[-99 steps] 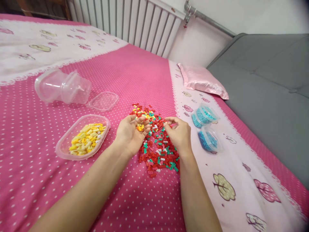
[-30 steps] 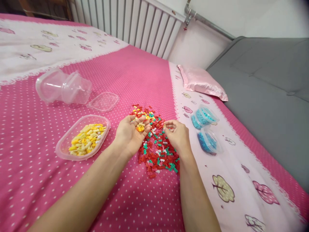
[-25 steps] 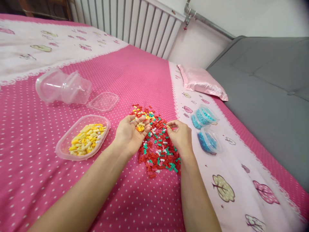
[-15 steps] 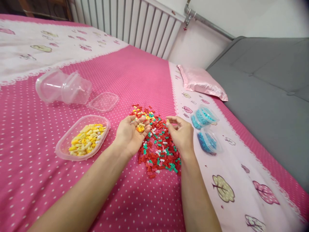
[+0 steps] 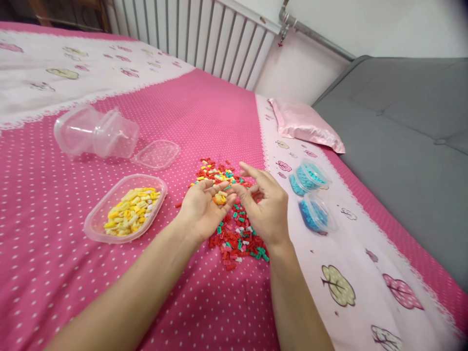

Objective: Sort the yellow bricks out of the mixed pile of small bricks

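My left hand is palm up and cupped, with several small yellow toy bricks resting at its fingers. Close against those fingertips is my right hand, its thumb over the left palm and its index finger stretched away from the thumb. I see nothing held in it. Beneath both hands spreads a loose pile of small toy bricks, mostly red, with green, white, pink and yellow ones mixed in. To the left, a clear plastic tub contains yellow and cream bricks.
Clear containers lie on their side at the left, near a flat clear lid. On the right are tubs of light-blue bricks and darker blue bricks. A pink pillow lies beside the grey headboard; a radiator stands behind.
My right hand has moved left to my left hand's fingertips, and its pinch on a small yellow brick has opened. The left hand has shifted slightly right.
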A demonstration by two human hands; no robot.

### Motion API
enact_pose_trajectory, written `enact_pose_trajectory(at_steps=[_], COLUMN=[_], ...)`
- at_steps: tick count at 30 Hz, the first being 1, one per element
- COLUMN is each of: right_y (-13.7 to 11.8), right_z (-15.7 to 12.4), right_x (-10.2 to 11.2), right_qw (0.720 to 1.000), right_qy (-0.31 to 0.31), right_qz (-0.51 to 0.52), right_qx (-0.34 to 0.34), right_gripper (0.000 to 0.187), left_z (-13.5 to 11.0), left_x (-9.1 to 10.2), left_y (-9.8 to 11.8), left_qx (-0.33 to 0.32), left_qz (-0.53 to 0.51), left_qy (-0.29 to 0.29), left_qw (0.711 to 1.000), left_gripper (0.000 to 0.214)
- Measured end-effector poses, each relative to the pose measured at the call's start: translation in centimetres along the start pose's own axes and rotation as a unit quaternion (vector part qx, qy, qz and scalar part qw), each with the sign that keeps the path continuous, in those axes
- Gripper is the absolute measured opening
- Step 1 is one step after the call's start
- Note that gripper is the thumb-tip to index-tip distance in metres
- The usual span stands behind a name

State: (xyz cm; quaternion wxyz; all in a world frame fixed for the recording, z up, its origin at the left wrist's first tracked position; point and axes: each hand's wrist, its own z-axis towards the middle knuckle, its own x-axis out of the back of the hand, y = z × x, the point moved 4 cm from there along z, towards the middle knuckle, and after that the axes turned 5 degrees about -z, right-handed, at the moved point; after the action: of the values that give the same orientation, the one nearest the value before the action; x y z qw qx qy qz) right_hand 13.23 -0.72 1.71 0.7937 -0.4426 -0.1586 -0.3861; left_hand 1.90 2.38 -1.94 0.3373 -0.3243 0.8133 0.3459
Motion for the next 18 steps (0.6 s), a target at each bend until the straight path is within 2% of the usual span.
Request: enact_pose_trajectory(at_steps=[2,4,6,9,13,18], right_y=[1.1,2.5,3.8,4.9,5.4,5.3], right_z=[0.2,0.2,0.1,-0.5,-1.1,-1.0], right_x=[-0.2,-0.7,-1.7,-3.6,-4.9,-4.2], right_qw=[0.999,0.995,0.986,0.963,0.942,0.925], right_qy=[0.007,-0.012,-0.075,-0.182,-0.236,-0.283], right_qz=[-0.023,-0.062,-0.11,-0.171,-0.215,-0.216], right_qx=[-0.033,-0.073,-0.1,-0.105,-0.101,-0.132], right_gripper=[0.032,0.027,0.026,0.031,0.038,0.036], left_z=[0.0,0.1,0.2,0.4,0.4,0.4], left_x=[0.0,0.1,0.2,0.4,0.6,0.6], left_y=[0.3,0.8,1.3,1.8,1.9,1.8], left_qx=[0.0,-0.021,-0.041,-0.051,-0.057,-0.051], left_qz=[0.009,0.012,0.011,0.0,-0.014,-0.015], left_qy=[0.006,0.017,0.024,0.021,0.019,0.019], left_qw=[1.0,1.0,0.999,0.998,0.998,0.998], left_gripper=[0.019,0.02,0.021,0.021,0.019,0.02])
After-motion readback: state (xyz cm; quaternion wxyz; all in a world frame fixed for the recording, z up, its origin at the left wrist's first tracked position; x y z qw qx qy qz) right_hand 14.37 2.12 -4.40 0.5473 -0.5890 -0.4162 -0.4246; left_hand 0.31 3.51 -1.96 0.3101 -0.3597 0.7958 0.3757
